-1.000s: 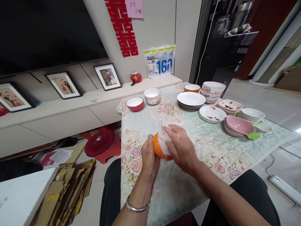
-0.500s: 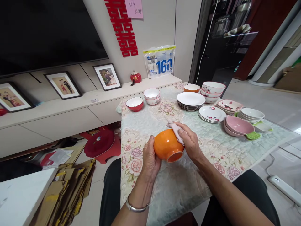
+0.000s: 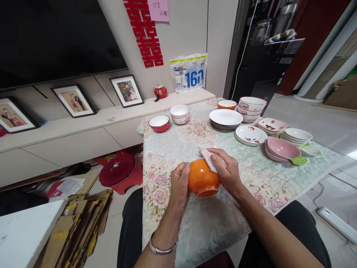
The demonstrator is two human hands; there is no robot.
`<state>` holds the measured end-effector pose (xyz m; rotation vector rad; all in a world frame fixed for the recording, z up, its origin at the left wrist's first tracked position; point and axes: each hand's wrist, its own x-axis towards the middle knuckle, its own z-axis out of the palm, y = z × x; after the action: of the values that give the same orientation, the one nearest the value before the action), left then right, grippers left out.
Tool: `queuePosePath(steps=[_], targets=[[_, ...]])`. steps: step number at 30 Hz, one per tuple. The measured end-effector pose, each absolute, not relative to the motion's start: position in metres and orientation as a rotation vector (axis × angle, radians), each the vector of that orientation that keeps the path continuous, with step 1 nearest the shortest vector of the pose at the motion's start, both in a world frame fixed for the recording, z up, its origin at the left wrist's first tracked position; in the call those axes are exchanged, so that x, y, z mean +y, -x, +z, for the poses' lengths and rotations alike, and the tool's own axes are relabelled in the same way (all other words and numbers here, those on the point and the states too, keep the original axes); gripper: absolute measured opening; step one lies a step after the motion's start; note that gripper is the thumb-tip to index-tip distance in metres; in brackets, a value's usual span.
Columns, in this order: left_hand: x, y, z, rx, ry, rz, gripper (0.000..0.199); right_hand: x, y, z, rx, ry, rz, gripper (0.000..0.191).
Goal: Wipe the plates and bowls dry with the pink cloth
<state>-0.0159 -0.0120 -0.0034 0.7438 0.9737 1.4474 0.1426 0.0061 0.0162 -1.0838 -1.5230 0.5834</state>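
An orange bowl (image 3: 203, 178) is held tilted above the near part of the table, its foot ring facing down toward me. My left hand (image 3: 180, 183) grips the bowl's left side, thumb along the outer wall, with its other fingers partly hidden. On the right, my right hand (image 3: 227, 169) presses a folded pale pink cloth (image 3: 208, 160) against the bowl's rim and upper wall. The fingers of that hand are wrapped over the cloth. What the bowl's inside looks like is hidden from me.
Ahead on the flowered tablecloth (image 3: 160, 180) stand a red bowl (image 3: 159, 123) and stacked white bowls (image 3: 179, 113). To the right are a plate stack (image 3: 226, 118), flowered plates (image 3: 251, 134), pink dishes (image 3: 283, 149) and tall bowls (image 3: 252, 106). Flattened cardboard (image 3: 80, 227) lies at left.
The orange bowl has shifted slightly right and down and turned a little, its foot ring now lower. Both hands moved with it, and the cloth stays at the rim.
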Motion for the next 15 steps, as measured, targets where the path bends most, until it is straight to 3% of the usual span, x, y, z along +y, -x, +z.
queuePosePath(steps=[8,11,15], targets=[[-0.005,0.012,0.0,0.888,-0.375,1.575,0.039,-0.015,-0.119,0.029,-2.053,0.818,0.076,0.041],[-0.004,0.012,0.0,0.832,-0.323,1.564,0.041,-0.009,-0.122,0.027,-2.079,0.746,0.123,0.04],[-0.004,0.011,-0.001,0.902,-0.255,1.587,0.037,0.007,-0.133,0.015,-1.744,0.912,0.472,0.037]])
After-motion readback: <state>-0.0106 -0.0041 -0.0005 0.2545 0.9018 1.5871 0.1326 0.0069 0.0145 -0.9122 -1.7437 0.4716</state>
